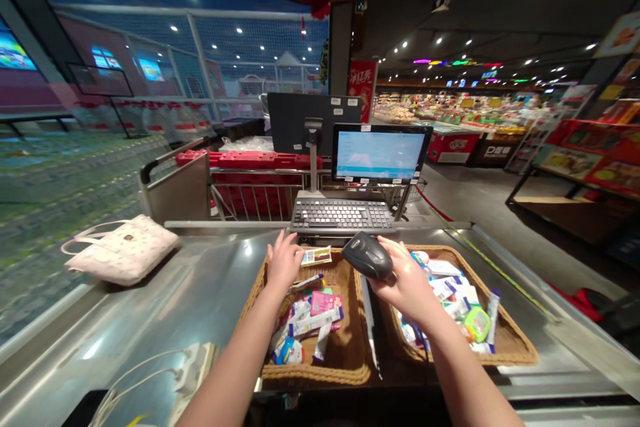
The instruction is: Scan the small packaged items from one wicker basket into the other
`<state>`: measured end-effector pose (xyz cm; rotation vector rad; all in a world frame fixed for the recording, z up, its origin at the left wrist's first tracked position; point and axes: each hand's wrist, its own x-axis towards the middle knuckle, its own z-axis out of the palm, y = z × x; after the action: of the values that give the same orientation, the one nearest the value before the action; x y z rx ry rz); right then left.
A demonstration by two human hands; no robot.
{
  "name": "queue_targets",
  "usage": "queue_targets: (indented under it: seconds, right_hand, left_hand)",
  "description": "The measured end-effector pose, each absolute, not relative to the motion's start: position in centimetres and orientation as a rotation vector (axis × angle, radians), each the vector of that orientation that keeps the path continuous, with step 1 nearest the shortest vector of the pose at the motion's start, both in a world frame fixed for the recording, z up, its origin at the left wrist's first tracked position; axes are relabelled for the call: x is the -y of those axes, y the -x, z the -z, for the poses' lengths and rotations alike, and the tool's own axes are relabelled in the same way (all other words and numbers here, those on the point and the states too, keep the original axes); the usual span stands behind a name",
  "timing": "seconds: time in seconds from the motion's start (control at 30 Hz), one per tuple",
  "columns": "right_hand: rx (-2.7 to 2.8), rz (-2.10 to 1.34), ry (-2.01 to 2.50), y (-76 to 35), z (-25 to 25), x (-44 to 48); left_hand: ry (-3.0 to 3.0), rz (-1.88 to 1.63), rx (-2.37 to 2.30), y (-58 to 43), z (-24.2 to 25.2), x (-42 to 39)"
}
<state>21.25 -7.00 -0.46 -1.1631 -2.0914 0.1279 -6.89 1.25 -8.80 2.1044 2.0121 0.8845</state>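
Note:
Two woven wicker baskets stand side by side on the counter, the left basket (345, 373) and the right basket (510, 340). Both hold small packaged goods, such as tubes and sachets (305, 320). My left hand (285, 260) is above the left basket's far rim, its fingers on a small flat packet (316, 255) with a printed label. My right hand (407, 280) is over the right basket and grips a black handheld barcode scanner (369, 255), which points toward the packet.
A keyboard (341, 215) and a lit monitor (379, 153) stand just beyond the baskets. A pale handbag (120, 250) lies on the steel counter (125, 327). A white power strip (195, 367) sits at the near left. A metal cart with red crates (250, 163) stands behind the keyboard.

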Motion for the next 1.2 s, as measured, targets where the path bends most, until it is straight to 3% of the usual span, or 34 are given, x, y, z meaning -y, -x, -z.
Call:
queue_targets:
  seconds: [0.27,0.67,0.97,1.2]
  right_hand:
    - [2.093,-0.161,1.132,-19.9,1.0,6.5]
    - [2.035,-0.211,1.194,-20.0,1.6,6.7]
    - [1.955,-0.213,1.241,-21.5,1.3,7.7]
    - [1.864,-0.071,1.359,-26.0,1.0,9.0]
  left_hand:
    - [-2.116,-0.576,-2.013,6.4,13.4,-1.6]
    - [-2.066,-0.419,-2.024,4.1,18.3,-2.1]
    - [-2.247,-0.450,-1.857,3.4,15.7,-0.9]
    - [-2.457,-0.672,-1.734,0.8,12.7,-1.0]
